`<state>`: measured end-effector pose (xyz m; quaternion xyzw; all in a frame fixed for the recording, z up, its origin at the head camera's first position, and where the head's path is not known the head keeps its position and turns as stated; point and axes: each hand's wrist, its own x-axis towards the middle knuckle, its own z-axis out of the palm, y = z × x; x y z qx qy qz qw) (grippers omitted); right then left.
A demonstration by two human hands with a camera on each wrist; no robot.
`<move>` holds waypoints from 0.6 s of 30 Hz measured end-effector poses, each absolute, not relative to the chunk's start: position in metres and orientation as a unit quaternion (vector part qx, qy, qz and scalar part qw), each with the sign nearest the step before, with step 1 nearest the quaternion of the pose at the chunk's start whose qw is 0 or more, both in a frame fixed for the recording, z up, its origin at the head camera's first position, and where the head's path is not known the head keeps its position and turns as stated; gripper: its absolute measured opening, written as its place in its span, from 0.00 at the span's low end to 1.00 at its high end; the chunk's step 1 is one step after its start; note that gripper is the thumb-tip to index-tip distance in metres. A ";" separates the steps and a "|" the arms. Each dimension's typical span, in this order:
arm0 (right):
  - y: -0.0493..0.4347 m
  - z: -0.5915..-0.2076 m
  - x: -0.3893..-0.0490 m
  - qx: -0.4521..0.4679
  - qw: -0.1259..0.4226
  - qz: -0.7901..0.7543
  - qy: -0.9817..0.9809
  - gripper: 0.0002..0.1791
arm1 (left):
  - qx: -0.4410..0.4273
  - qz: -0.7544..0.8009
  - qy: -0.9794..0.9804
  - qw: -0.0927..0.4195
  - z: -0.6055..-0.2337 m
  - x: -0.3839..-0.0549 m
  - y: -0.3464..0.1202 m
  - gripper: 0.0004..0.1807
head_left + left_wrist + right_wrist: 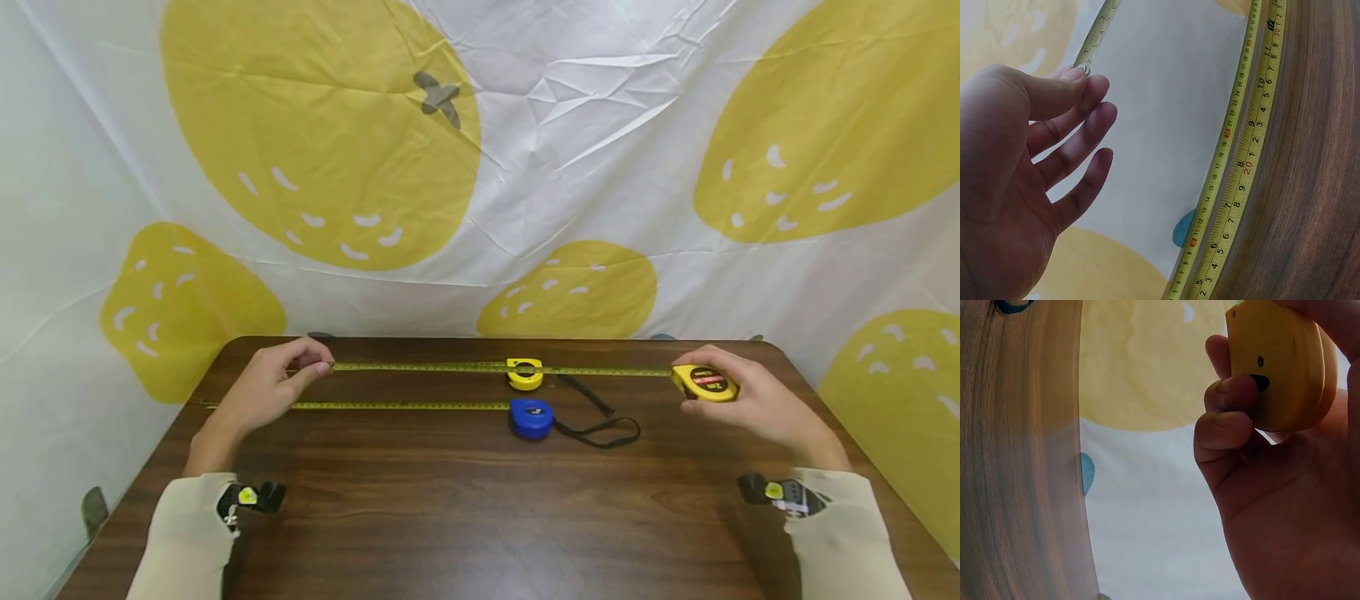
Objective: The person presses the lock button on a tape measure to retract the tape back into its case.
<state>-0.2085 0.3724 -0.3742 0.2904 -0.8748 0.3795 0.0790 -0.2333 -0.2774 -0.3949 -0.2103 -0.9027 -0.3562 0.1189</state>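
Observation:
My right hand (761, 404) holds a yellow tape measure (708, 384) above the right side of the table; in the right wrist view, thumb and fingers wrap its case (1285, 369). Its yellow blade (607, 372) stretches leftward to my left hand (273, 383). There, thumb and forefinger pinch the blade's end, and the left wrist view shows the metal tip (1085, 69) between them. The other left fingers are loosely bent. Beyond them lie a second yellow tape measure (525, 384) and a blue tape measure (532, 420), the blue one's blade (405, 407) drawn out leftward.
Both resting tape measures have black wrist straps; the blue one's strap (600, 440) loops right. In the left wrist view two blades (1229, 162) run side by side. The brown wooden table (495, 517) meets a white cloth with yellow fruit shapes (525, 167).

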 end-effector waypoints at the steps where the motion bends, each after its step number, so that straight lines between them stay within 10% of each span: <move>1: 0.372 -0.374 -0.208 0.291 0.079 0.382 -0.874 0.32 | -0.210 -0.355 -0.903 0.120 -0.395 -0.233 -0.277 0.03; 18: 0.362 -0.373 -0.210 0.315 0.072 0.350 -0.879 0.31 | -0.221 -0.351 -0.902 0.125 -0.391 -0.232 -0.273 0.02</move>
